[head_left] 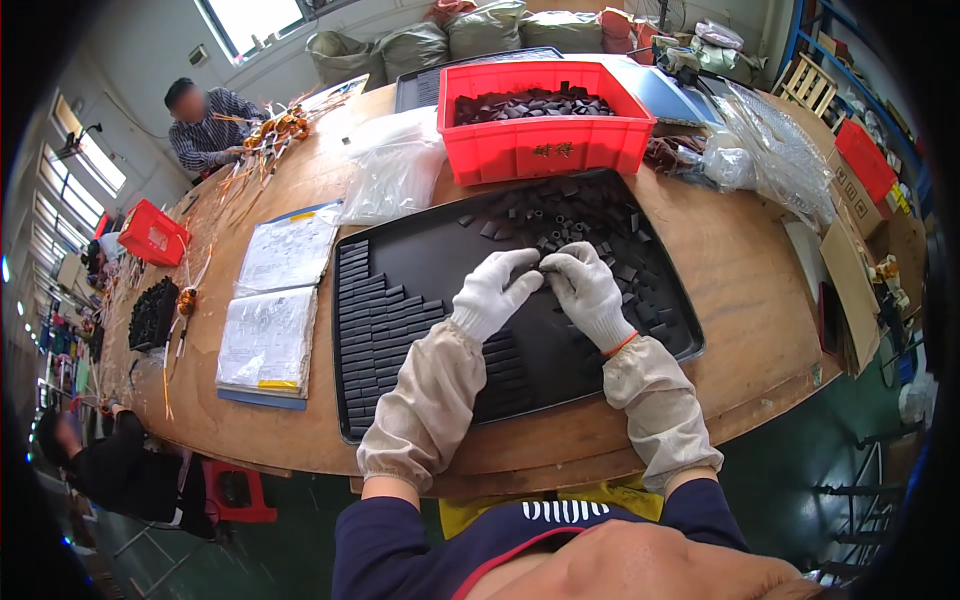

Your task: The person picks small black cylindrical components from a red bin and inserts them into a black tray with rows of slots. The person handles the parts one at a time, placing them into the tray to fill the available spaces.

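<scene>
My left hand and my right hand, both in white gloves, meet fingertip to fingertip over the middle of a black tray. A small black tube piece seems pinched between them, mostly hidden by the gloves. Loose black tube pieces lie scattered in the tray's right and far parts, some standing on end. Along the left side, black pieces lie flat in tight, even rows, partly covered by my left sleeve.
Behind the tray stands a red bin of black pieces. Clear plastic bags and an open document folder lie to the left. Bubble wrap and cardboard are at right. One person handles orange-wired parts; another sits lower left.
</scene>
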Motion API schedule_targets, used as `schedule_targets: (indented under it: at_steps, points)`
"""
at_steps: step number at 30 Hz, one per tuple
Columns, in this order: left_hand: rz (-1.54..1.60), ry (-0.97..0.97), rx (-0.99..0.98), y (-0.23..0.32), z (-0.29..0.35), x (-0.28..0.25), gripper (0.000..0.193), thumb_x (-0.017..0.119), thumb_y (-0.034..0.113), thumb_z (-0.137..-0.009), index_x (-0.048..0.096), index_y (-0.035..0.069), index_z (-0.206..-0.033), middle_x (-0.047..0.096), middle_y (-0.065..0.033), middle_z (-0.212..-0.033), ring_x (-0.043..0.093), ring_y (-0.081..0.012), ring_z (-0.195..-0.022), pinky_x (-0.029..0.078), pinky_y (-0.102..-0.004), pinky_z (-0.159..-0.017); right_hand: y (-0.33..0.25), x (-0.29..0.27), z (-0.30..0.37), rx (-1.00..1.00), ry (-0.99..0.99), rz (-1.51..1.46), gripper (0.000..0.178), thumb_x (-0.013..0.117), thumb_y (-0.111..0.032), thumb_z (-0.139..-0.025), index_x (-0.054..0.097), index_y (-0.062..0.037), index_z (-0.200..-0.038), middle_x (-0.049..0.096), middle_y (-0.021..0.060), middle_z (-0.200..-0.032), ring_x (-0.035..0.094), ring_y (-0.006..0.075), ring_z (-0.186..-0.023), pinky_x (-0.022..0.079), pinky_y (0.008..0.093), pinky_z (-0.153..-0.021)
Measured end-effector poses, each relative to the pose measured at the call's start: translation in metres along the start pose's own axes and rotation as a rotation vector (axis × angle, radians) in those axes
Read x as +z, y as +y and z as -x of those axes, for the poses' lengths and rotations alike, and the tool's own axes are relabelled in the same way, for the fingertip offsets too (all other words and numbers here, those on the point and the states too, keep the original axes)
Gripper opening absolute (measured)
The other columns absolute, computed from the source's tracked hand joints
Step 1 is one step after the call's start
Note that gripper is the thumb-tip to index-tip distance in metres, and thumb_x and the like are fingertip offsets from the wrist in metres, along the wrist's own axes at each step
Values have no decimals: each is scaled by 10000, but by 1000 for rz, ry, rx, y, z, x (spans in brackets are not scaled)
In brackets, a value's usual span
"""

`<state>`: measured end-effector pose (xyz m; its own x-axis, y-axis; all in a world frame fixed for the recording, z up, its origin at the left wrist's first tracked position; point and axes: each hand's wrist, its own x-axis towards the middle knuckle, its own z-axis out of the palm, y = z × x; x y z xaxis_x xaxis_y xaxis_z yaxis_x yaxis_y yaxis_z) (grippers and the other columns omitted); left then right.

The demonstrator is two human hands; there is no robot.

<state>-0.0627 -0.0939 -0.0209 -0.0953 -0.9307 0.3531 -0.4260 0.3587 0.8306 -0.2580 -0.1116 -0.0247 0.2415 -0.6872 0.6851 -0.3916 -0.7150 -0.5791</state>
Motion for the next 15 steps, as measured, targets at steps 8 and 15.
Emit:
schedule_targets:
  at_steps: [8, 15]
  points:
    - [147, -295, -220, 1, -3, -14, 381, 718, 256, -983, 684, 35, -1292, 750, -95, -1111, 674, -143, -1047, 528, -306, -950, 2, 4, 1, -68, -6, -42, 250, 717, 67, -836, 707, -71, -1044, 666, 132, -1010, 689, 327, -901, 569, 373, -781]
    - [263, -211, -317, 1, -4, -16, 329, 719, 222, -983, 696, 20, -1241, 743, -56, -1078, 649, -107, -1000, 514, -276, -917, 7, 7, 3, 463, 86, -693, 170, 655, 7, -989, 649, -7, -1159, 703, 47, -1023, 684, 105, -915, 565, 269, -855]
